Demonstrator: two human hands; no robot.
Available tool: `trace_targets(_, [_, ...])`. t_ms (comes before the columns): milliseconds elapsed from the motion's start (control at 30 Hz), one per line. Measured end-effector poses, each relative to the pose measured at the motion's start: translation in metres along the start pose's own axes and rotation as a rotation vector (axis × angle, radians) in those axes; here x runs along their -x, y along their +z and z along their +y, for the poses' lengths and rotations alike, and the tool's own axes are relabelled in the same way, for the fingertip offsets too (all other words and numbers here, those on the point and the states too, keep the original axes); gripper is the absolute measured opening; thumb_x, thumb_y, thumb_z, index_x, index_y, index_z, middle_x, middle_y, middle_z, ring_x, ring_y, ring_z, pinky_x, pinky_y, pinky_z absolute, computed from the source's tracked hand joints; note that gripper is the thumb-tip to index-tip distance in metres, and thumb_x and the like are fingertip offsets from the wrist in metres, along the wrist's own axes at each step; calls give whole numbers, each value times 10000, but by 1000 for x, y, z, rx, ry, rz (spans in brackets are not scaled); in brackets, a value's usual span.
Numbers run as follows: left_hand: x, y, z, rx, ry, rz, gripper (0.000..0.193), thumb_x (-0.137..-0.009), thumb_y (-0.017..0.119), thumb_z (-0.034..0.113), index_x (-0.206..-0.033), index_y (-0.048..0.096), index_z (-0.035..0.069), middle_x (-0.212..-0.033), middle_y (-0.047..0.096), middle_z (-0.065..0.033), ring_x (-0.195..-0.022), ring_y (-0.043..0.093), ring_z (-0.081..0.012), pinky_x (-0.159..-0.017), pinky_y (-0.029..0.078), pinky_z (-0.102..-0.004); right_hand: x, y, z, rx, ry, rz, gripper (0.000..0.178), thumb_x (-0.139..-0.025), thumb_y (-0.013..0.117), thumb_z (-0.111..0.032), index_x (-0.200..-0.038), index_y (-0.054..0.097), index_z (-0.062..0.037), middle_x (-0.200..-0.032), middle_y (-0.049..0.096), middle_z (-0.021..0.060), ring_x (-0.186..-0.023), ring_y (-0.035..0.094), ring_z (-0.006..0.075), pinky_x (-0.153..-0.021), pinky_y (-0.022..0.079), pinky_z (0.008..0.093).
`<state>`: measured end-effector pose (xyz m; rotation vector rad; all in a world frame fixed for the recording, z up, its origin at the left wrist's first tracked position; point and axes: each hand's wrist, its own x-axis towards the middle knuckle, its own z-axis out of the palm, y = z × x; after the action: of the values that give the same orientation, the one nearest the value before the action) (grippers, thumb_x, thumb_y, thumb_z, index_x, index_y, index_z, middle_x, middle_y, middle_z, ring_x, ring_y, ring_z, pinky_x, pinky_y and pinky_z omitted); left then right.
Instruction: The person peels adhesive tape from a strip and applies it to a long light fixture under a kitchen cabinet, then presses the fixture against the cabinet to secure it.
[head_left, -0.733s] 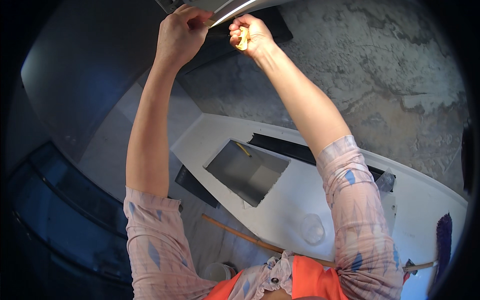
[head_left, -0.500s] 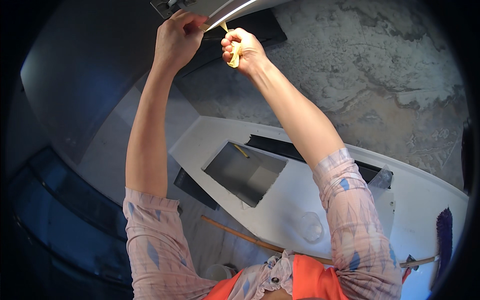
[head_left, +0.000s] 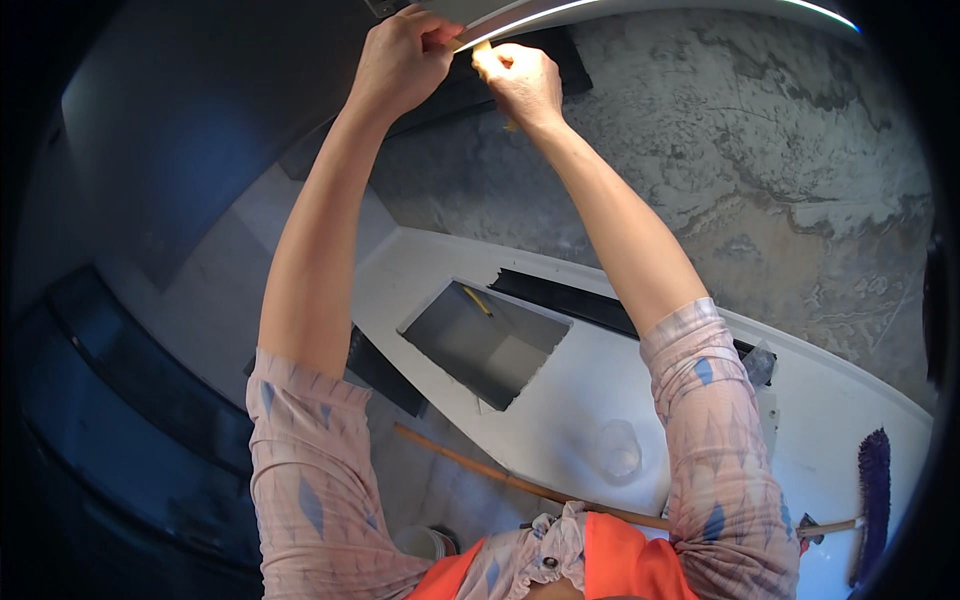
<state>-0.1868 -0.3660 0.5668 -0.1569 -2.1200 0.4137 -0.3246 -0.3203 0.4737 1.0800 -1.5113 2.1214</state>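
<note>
Both my arms reach up to the top of the view, to a long curved edge with a glowing light strip (head_left: 530, 22). My left hand (head_left: 405, 65) is closed, its fingers curled against the near end of the lit edge. A small tan bit shows at its fingertips, but I cannot make out what they grip. Just right of it, my right hand (head_left: 525, 88) pinches yellow masking tape (head_left: 482, 48) right below the light strip. Part of the tape is hidden by the fingers, and a loose end hangs under the hand.
Below lies a white countertop (head_left: 560, 440) with a rectangular cutout (head_left: 470, 345), a yellow pencil-like stick (head_left: 478, 302), black trim (head_left: 565, 300) and a clear plastic cup (head_left: 620, 452). A wooden pole (head_left: 480, 468) crosses near me, by a purple duster (head_left: 873, 500). A dark panel (head_left: 190, 120) rises left.
Both hands have shifted up and right in the view. My right hand has turned and closed in on the light strip, its fingers now pinching the tape near the edge.
</note>
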Motion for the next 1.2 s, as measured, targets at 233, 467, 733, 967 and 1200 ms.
trace_targets(233, [6,3,1,26,-39,60,254,-846,599,37,-1057,727,97,-955,680,-73,-819,672,-218,-759,520,-315,28,7,9,121,-175,113,222,-849,630,-282,-803,704,-77,-730,670,148,-680,655,346,-634,509,413])
trace_targets(467, [36,5,6,105,-62,287,281,-831,600,2,-1078,705,85,-948,669,-101,-819,682,-243,-750,535,-325,73,4,-37,119,-212,32,206,-883,605,-213,-864,693,-28,-762,677,190,-731,675,367,-683,526,434])
trace_targets(733, [29,-6,-4,-110,-22,200,130,-799,626,103,-896,699,57,-908,651,-149,-814,653,-371,-731,542,-448,35,-16,-109,538,-464,-96,218,-825,553,-198,-775,687,-33,-721,666,180,-689,656,366,-650,522,434])
trace_targets(967, [-28,-5,-8,-125,-89,119,170,-810,601,155,-840,710,29,-831,670,-216,-790,657,-403,-716,534,-461,-10,-51,-145,808,-735,-51,197,-807,594,-168,-829,697,-2,-813,682,225,-764,673,394,-701,541,466])
trace_targets(1200, [-84,23,-17,-192,-140,-92,200,-853,592,161,-960,615,-7,-997,658,-210,-961,633,-389,-772,517,-482,65,-127,-133,209,-510,-167,172,-921,590,-141,-936,706,-14,-680,684,81,-538,641,119,-486,512,263])
